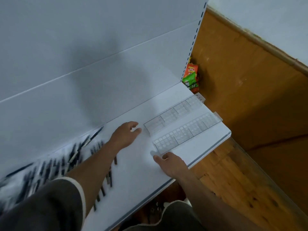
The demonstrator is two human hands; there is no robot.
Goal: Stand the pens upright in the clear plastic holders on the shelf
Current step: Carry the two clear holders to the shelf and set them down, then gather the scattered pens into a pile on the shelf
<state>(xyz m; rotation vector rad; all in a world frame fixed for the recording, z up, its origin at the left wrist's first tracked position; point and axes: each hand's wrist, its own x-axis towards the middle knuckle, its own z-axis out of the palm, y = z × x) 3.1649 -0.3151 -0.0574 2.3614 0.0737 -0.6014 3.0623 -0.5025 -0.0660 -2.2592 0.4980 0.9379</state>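
Neither hand is holding a pen: the left hand (127, 135) is hovering with its fingers loosely curved and gripping nothing, just beside the left end of the rear holder (175, 112), and whether it is touching the plastic cannot be told. The right hand (171, 164) is lying flat with straight fingers at the near left corner of the front holder (185, 134); its fingertips are reaching the corner or stopping just short of it, and motion blur is hiding which.

Both clear holders are sitting side by side at the right end of the white shelf (138, 174), their rows of round holes showing empty. The pens (50, 167) are lying loose in a dark scatter well to the left, partly under the left forearm, with none standing yet.

Judging by this, the person is squaring up the holders before loading. To do that well, each hand should be pressing lightly on an end wall and sliding rather than lifting, keeping the two rows parallel and back from the shelf's front lip, since light plastic is likely to skate. Afterwards, one hand steadying a holder while the other is dropping in pens one at a time should keep them from tipping it.

Snack packets (190, 75) are hanging past the shelf's right end, above a wooden floor (233, 180).
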